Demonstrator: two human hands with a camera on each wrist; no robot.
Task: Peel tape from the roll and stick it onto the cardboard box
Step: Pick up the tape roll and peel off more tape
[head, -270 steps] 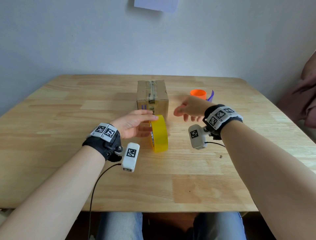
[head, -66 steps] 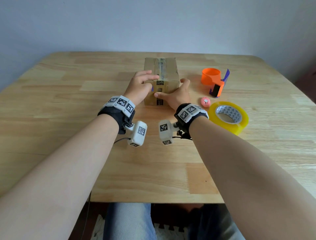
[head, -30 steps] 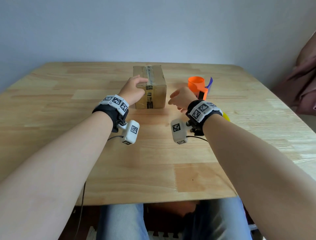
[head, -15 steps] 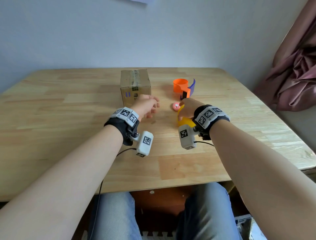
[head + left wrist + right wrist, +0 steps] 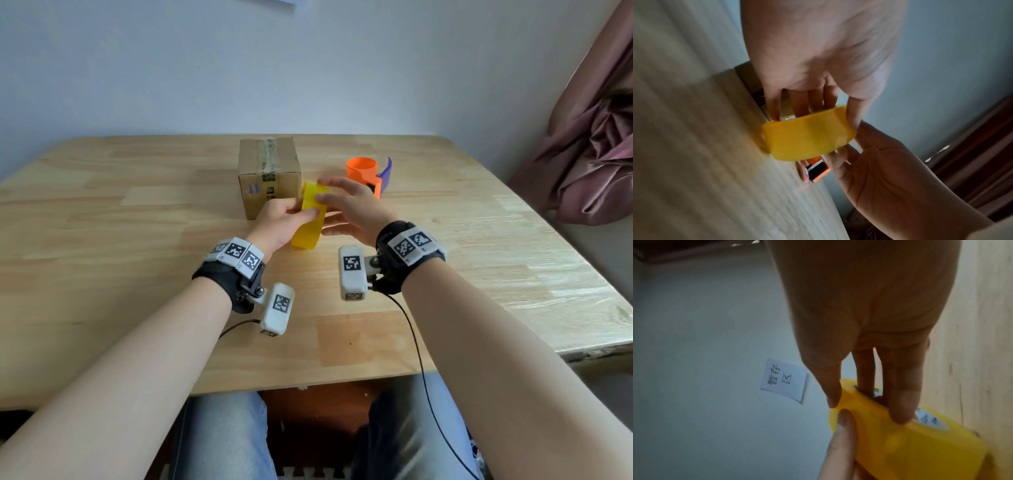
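A yellow tape roll (image 5: 309, 219) stands on edge on the wooden table (image 5: 137, 260), just in front of the cardboard box (image 5: 269, 171), which has a strip of clear tape over its top. My left hand (image 5: 287, 219) grips the roll, thumb on the outer face and fingers through the core (image 5: 797, 105). My right hand (image 5: 347, 209) touches the tape roll (image 5: 910, 443) from the right with straight fingers. Its thumb tip lies on the outer face beside my left thumb (image 5: 840, 434). I cannot make out any loose tape end.
An orange tape dispenser (image 5: 363, 170) with a blue blade guard stands right of the box, behind my right hand. A pink curtain (image 5: 592, 147) hangs past the table's right edge. A paper note (image 5: 784, 380) is stuck on the wall.
The roll has moved left from under my right hand and now stands on edge in front of the box. My left hand has taken hold of it, and my right hand's fingers have straightened.
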